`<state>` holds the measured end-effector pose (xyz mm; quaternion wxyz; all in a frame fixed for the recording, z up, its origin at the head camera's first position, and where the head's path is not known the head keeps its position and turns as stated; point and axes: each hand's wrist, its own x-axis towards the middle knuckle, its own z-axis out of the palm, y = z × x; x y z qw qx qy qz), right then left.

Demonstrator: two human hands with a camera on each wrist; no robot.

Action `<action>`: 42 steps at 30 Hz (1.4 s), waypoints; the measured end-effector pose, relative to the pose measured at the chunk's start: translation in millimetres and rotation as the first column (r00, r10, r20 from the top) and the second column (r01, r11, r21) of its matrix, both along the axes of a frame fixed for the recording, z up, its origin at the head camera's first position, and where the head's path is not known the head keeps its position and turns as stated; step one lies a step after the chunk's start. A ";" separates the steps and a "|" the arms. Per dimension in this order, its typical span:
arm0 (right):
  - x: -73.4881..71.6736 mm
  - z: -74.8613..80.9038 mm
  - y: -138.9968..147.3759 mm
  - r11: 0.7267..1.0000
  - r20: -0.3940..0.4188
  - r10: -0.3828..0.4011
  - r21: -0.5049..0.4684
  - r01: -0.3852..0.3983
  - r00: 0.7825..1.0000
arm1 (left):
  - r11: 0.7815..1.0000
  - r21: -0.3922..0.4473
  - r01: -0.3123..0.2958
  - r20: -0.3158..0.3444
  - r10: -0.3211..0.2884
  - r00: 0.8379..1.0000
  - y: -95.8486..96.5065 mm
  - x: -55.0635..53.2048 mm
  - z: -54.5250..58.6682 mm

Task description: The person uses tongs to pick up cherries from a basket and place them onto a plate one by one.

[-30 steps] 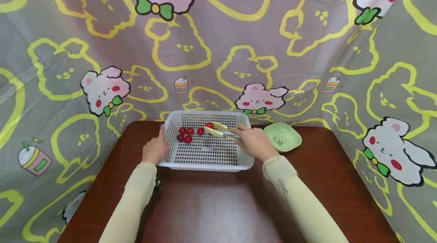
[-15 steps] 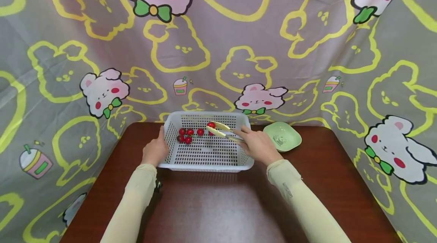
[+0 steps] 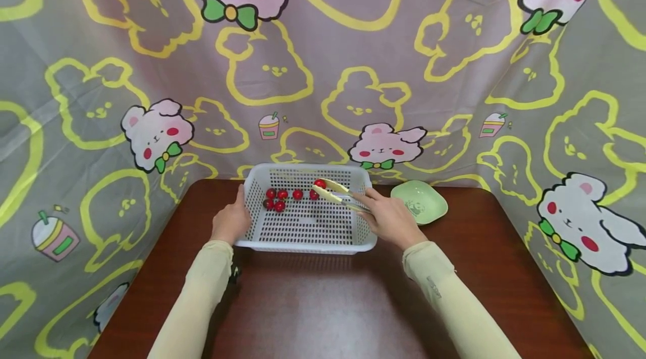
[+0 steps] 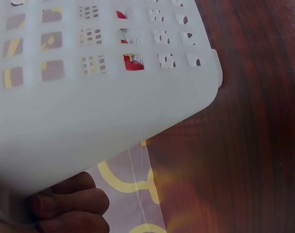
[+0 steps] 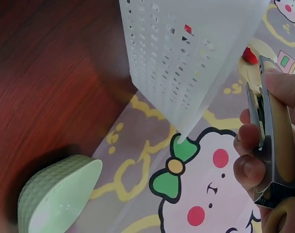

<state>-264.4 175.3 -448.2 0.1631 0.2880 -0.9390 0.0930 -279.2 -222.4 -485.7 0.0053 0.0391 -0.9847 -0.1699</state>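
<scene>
My left hand (image 3: 231, 221) grips the left end of a white perforated plastic basket (image 3: 308, 248); its fingers (image 4: 82, 199) are curled below the rim in the left wrist view. In my right hand (image 3: 391, 216) is a pair of metal tongs (image 5: 271, 121) with cream-coloured tips. Between those tips sits a red cherry tomato (image 3: 320, 184), raised over the right half of the basket. Several more cherry tomatoes (image 3: 280, 206) lie on the basket floor, mostly toward the left, with one (image 3: 314, 195) just under the tongs.
A pale green dish (image 3: 426, 202) with a panda picture stands right of the basket, behind my right hand. Everything rests on a dark reddish wooden table (image 3: 323, 303). Patterned cloth (image 3: 303, 84) walls the back and both sides.
My right hand has moved a little to the right, carrying the tongs and the pinched cherry tomato along. The left hand and the basket have stayed in place.
</scene>
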 end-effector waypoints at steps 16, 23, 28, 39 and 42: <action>4.5 -3.4 14.3 0.999 -0.035 -0.024 -0.031 0.023 0.999 | 1.000 0.004 -0.002 0.005 0.002 1.000 0.6 0.2 0.3; 6.1 -3.8 22.3 0.999 -0.004 -0.043 -0.027 0.043 0.999 | 1.000 0.003 -0.003 0.012 0.003 1.000 0.6 -0.4 -0.5; 8.6 -7.5 27.7 0.998 -0.010 -0.043 -0.047 0.043 0.999 | 1.000 -0.002 -0.007 0.011 0.007 1.000 0.2 -0.1 -1.5; 14.7 -12.8 40.8 0.997 -0.043 -0.057 -0.057 0.055 0.997 | 1.000 0.014 -0.013 0.023 0.013 1.000 0.5 1.9 -1.4; 16.5 -11.9 45.7 0.997 -0.059 -0.062 -0.058 0.058 0.996 | 1.000 0.014 -0.007 0.019 0.006 1.000 -0.1 1.8 -1.3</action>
